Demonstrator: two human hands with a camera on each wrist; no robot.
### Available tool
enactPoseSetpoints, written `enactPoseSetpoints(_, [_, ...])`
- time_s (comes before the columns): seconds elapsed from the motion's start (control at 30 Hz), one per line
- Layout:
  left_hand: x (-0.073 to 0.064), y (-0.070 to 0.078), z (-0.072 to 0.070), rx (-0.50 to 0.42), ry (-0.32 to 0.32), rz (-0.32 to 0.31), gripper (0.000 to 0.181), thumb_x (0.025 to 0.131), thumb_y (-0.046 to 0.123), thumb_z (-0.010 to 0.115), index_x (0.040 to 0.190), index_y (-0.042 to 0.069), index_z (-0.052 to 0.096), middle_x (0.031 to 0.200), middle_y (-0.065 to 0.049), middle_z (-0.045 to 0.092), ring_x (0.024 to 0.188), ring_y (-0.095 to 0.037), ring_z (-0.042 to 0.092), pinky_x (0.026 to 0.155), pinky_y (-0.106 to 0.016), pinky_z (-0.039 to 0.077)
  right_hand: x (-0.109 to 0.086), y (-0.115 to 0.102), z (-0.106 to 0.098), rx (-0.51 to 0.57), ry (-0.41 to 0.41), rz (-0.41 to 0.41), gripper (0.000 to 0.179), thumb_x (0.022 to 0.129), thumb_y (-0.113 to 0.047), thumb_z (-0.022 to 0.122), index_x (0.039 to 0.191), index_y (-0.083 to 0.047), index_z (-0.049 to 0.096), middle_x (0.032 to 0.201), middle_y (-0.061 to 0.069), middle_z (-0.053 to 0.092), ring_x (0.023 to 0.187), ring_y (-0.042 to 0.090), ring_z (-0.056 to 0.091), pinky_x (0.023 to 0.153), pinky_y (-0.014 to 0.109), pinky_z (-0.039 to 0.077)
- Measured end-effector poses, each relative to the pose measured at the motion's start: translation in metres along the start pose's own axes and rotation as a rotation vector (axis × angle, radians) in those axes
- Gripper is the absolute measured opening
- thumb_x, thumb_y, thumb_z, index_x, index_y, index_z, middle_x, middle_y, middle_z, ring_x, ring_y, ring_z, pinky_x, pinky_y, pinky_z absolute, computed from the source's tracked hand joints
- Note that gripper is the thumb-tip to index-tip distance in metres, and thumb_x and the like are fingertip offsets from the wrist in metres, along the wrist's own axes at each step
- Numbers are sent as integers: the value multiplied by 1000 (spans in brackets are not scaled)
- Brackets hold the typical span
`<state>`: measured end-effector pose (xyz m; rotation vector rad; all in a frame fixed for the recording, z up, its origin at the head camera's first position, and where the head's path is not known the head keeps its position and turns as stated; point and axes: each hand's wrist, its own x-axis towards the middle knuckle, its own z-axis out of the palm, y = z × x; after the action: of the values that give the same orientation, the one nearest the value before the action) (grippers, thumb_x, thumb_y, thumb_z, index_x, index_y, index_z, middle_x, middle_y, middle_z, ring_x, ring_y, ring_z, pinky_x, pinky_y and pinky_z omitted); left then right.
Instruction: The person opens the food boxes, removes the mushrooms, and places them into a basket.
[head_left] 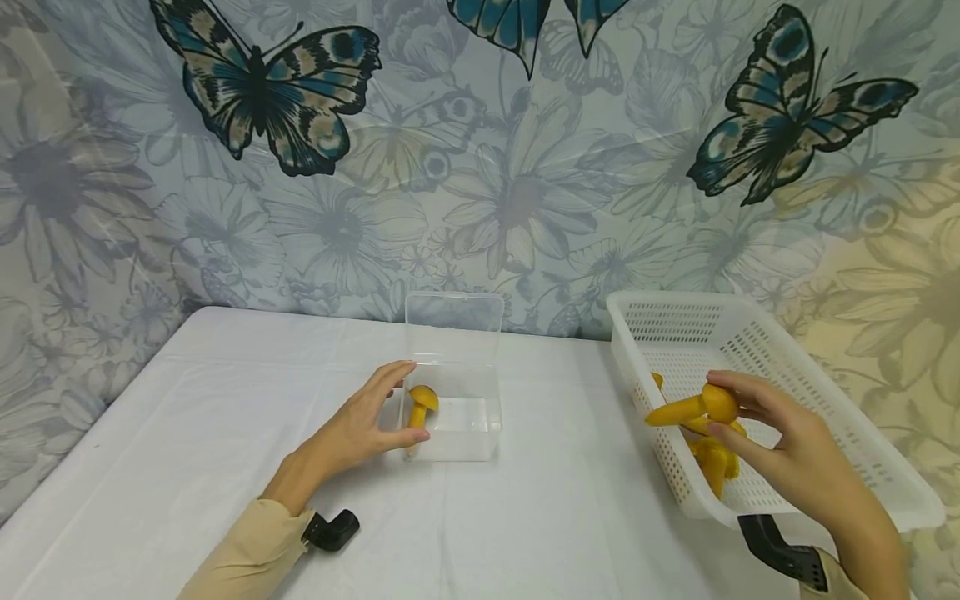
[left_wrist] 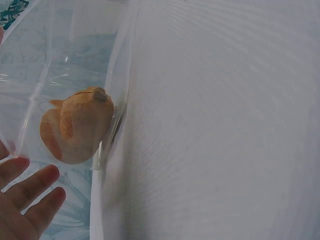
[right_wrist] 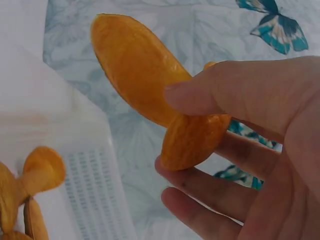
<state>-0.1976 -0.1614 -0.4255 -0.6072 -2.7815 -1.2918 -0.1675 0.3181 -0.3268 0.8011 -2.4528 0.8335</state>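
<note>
My right hand [head_left: 798, 454] pinches a yellow toy mushroom [head_left: 678, 410] by its cap end, between thumb and fingers, over the left rim of the white basket [head_left: 832, 358]. In the right wrist view that mushroom's long stem points up and left. My left hand [head_left: 356, 421] lies at the left side of a clear plastic box [head_left: 468, 446], thumb near its front and fingers near its back, spread and fairly straight. Whether they press the box I cannot tell. Another yellow mushroom [head_left: 423, 398] is inside the box, at its left wall; the left wrist view shows it through the plastic.
The box's clear lid [head_left: 454, 323] is raised at the back. Several more yellow mushrooms [head_left: 716, 462] lie in the basket, partly hidden by my right hand. A white cloth [head_left: 555, 467] covers the table, and a butterfly-patterned backdrop [head_left: 517, 183] hangs behind it.
</note>
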Motion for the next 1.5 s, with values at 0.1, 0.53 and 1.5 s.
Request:
enactPoseSetpoints(0.1, [0, 0, 0, 4, 2, -1, 95, 79, 57, 76, 155, 24, 30, 160, 3, 31, 132, -31, 49, 109, -53, 43, -5, 3, -6, -8, -12, 59, 66, 69, 21, 76, 130, 2, 59, 124, -25, 58, 105, -16, 55, 92, -3, 39])
enactPoseSetpoints(0.53, [3, 2, -2, -4, -15, 5, 95, 80, 53, 78, 155, 22, 29, 160, 2, 30, 132, -32, 49, 109, -54, 43, -27, 27, -22, -35, -148, 274, 56, 85, 1, 75, 136, -5, 54, 122, -38, 48, 104, -26, 45, 80, -5, 40])
enactPoseSetpoints(1.5, [8, -4, -5, -10, -18, 27, 93, 82, 51, 77, 155, 21, 29, 159, 1, 30, 131, -29, 49, 107, -51, 44, -49, 68, -41, -108, -517, 640, 50, 83, -1, 76, 124, 16, 52, 126, 43, 50, 93, 45, 68, 68, 33, 62])
